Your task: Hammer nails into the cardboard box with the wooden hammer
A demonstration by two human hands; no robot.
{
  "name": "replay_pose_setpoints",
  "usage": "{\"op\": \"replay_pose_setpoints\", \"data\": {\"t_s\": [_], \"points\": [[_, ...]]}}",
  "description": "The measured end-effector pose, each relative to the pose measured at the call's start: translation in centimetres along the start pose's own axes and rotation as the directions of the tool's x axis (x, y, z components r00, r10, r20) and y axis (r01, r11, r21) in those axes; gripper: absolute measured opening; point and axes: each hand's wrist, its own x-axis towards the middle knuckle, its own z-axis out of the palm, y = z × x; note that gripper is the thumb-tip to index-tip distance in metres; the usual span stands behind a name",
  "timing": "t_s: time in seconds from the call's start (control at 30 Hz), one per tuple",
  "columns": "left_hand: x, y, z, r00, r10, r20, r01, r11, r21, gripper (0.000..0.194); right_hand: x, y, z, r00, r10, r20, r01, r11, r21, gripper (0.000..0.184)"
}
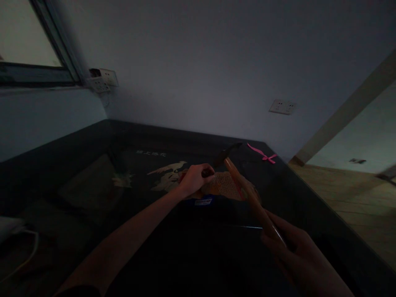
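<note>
My right hand [293, 251] is wrapped round the wooden handle of a hammer [247, 189]. The hammer's dark metal head is raised above the table, just right of my left hand [198, 178]. My left hand is closed, thumb and fingers pinching a small dark thing [205, 173] too dim to name. Below and right of those fingers lies a tan, speckled piece [227, 184], with a blue patch bearing a white label [203, 202] along its near edge. The hammer handle crosses in front of its right end, and my left hand hides its left part.
The dark, glossy table [198, 251] has a pale bird picture and writing on its top. A pink ribbon [262, 155] lies at the far right corner. Wall sockets [282, 107] are behind; a white cable [34, 243] lies at the left, and wooden floor shows at right.
</note>
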Motion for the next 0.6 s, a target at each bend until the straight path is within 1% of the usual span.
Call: {"op": "replay_pose_setpoints", "data": {"t_s": [0.1,0.17,0.27,0.33,0.47,0.53,0.6], "points": [[0.0,0.2,-0.2,1.000,-0.006,-0.006,0.007,0.997,0.071,0.014,0.1,0.0,0.3,0.999,0.036,0.028,-0.037,0.999,0.019,0.054],[0.0,0.1,-0.2,1.000,-0.005,-0.005,0.005,0.997,0.074,0.013,0.0,0.4,0.1,0.997,0.060,0.040,-0.061,0.998,0.012,0.056],[0.1,0.0,0.0,1.000,-0.002,0.003,0.002,1.000,0.024,0.010,-0.2,1.1,-0.4,0.997,0.080,-0.017,-0.081,0.997,-0.006,0.059],[0.1,0.1,0.0,1.000,-0.004,0.015,0.004,1.000,0.010,0.008,-0.2,1.3,-0.5,0.996,0.078,-0.045,-0.078,0.997,-0.012,0.061],[0.1,0.4,-0.2,1.000,-0.023,0.011,0.022,0.997,0.073,0.013,0.0,1.1,-0.1,0.999,0.046,0.016,-0.045,0.998,-0.046,0.056],[0.1,0.4,-0.3,1.000,-0.022,0.005,0.022,0.996,0.091,0.014,0.1,1.1,-0.1,1.000,0.017,-0.011,-0.017,0.998,-0.059,0.053],[0.1,0.1,-0.2,1.000,-0.015,0.012,0.014,0.997,0.070,0.013,0.0,1.4,-0.3,0.999,0.005,-0.040,-0.007,0.999,-0.051,0.054]]}}
